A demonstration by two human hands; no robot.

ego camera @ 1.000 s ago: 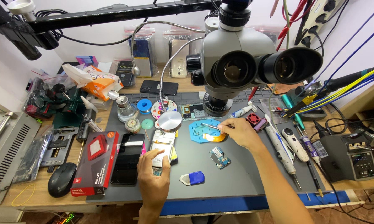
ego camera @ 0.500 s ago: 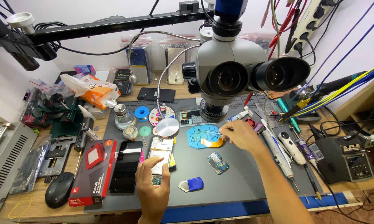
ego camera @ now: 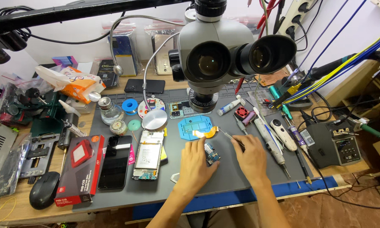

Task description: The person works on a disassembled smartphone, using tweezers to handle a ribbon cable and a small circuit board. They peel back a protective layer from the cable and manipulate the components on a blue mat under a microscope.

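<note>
Fingers of left hand [ego camera: 196, 162] on circuit board [ego camera: 211, 153], right hand [ego camera: 251, 156] pinching tweezers [ego camera: 231, 137], microscope [ego camera: 223, 55] overhead

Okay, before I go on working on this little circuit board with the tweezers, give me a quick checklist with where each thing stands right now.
1. Small blue circuit board steadied: ok, left hand rests on the grey mat touching its left edge.
2. Tweezers gripped: ok, right hand holds them.
3. Tweezer tips on the board: not ok, they point up-left, away from it.
4. Board under the microscope: not ok, it lies nearer the mat's front edge.
5. Opened phone apart from the hands: ok.
6. Board's tiny parts intact: cannot tell.
</note>
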